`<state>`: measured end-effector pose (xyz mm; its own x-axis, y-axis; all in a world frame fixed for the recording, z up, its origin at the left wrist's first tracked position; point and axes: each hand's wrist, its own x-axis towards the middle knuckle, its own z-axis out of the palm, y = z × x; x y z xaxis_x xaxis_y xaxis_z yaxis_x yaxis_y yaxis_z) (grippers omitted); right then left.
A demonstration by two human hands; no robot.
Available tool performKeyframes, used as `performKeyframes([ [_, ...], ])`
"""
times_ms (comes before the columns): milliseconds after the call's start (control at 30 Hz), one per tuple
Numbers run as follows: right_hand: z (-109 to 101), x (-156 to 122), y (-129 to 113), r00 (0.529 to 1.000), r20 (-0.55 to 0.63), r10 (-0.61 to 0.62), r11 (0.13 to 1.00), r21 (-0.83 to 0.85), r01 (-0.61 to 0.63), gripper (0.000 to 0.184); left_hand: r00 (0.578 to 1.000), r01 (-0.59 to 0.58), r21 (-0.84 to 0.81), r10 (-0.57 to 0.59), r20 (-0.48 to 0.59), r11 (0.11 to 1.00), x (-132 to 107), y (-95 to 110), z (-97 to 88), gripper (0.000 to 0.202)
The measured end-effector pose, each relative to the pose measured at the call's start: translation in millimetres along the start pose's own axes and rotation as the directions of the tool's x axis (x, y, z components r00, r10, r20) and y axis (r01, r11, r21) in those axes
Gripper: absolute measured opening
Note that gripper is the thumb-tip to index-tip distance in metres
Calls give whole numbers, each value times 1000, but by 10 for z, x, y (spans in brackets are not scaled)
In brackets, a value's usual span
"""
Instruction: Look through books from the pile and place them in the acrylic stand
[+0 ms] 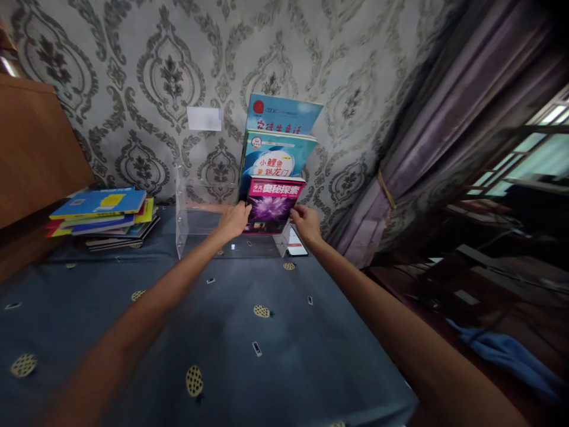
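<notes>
Book stack left of rack — books (three) inside

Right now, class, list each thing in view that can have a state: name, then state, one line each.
Purple magazine: upright in the front tier, held at both side edges.
Left hand: grip on its left edge.
Right hand: grip on its right edge.
Teal book: upright, middle tier.
Blue book: upright, back tier.
Clear rack: standing, books in its right half.
Book stack: lying flat.
Phone: lying flat.
Curtain: tied back.

Just behind your grip, the purple magazine covers the lower halves of two blue books.
</notes>
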<state>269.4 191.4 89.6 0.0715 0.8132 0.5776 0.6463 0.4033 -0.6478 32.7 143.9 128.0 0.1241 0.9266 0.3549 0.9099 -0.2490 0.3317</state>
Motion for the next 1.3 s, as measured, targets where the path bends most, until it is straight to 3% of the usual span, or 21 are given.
performKeyframes([
  [133, -35, 38, -12, 1000, 1, 26, 1000, -1, -26, 31, 1000, 8, 12, -8, -6, 1000, 31, 4, 35, 42],
  [367, -24, -127, 62, 997, 20, 77, 990, 113, -79, 33, 998, -24, 78, 28, -59, 997, -29, 3, 88, 43],
  [667, 12, -186, 118, 995, 42, 89, 971, 221, -96, 39, 995, -35, 47, 39, -89, 998, -24, -22, 136, 43],
  [1300, -8, -317, 90, 991, 9, 133, 945, 301, -130, 40, 995, -81, 21, 82, -49, 996, -2, -90, 105, 42],
])
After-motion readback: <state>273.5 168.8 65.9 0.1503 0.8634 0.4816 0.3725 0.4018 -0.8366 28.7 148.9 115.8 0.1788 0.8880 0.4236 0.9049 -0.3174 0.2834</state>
